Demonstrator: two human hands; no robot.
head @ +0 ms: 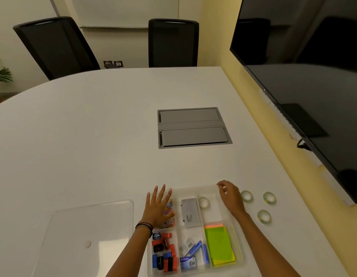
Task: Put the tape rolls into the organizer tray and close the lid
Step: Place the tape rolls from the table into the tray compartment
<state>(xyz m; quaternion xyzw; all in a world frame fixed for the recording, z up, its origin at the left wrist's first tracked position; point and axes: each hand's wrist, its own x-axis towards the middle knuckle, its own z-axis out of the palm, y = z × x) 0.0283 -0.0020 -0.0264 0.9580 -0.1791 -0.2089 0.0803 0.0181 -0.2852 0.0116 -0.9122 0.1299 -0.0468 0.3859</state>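
A clear organizer tray (pixel 240 250) lies at the table's near edge, with compartments of paper clips, sharpeners, staples and sticky notes. One clear tape roll (pixel 203 202) sits in its far right compartment. Three more tape rolls lie on the table to the right of the tray: one at the far left (pixel 247 196), one at the far right (pixel 269 198) and one nearer (pixel 264 216). My left hand (pixel 158 207) rests flat, fingers spread, over the tray's far left corner. My right hand (pixel 230 195) hovers over the tray's far right corner, holding nothing. The clear lid (pixel 81 236) lies flat to the left.
A grey cable hatch (pixel 193 127) is set into the white table beyond the tray. A large dark screen (pixel 305 86) hangs on the yellow wall to the right. Two black chairs (pixel 57 45) stand at the table's far side.
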